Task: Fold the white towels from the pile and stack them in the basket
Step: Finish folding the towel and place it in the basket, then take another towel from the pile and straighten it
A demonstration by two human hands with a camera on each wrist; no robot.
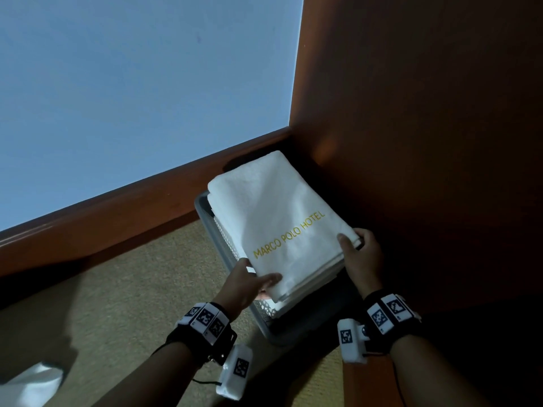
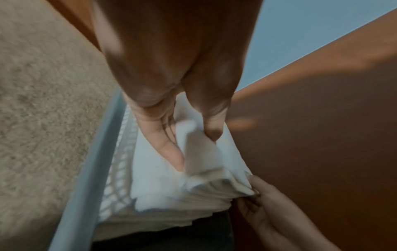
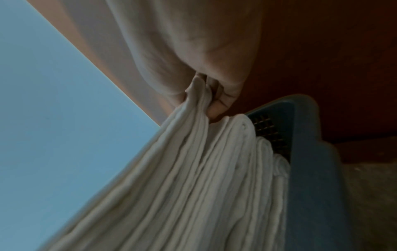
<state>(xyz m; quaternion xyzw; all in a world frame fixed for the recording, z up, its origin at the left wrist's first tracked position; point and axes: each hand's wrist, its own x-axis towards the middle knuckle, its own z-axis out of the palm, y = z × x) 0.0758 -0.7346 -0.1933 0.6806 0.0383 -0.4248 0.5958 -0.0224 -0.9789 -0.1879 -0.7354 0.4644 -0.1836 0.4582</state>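
Note:
A folded white towel (image 1: 276, 218) with gold "MARCO POLO HOTEL" lettering lies on top of a stack of folded towels (image 3: 214, 178) in a grey mesh basket (image 1: 202, 207) on the floor. My left hand (image 1: 249, 282) pinches the towel's near left corner (image 2: 201, 152), thumb on top and fingers under. At the near right corner my right hand (image 1: 357, 251) grips the same towel (image 3: 197, 101) the same way. The stack rises above the basket rim (image 3: 300, 135).
The basket stands in a corner between a brown wooden baseboard (image 1: 117, 212) under a pale blue wall (image 1: 132, 83) and a tall brown wooden panel (image 1: 426, 127). Beige carpet (image 1: 132, 304) covers the floor. Another white cloth (image 1: 29, 386) lies at the bottom left.

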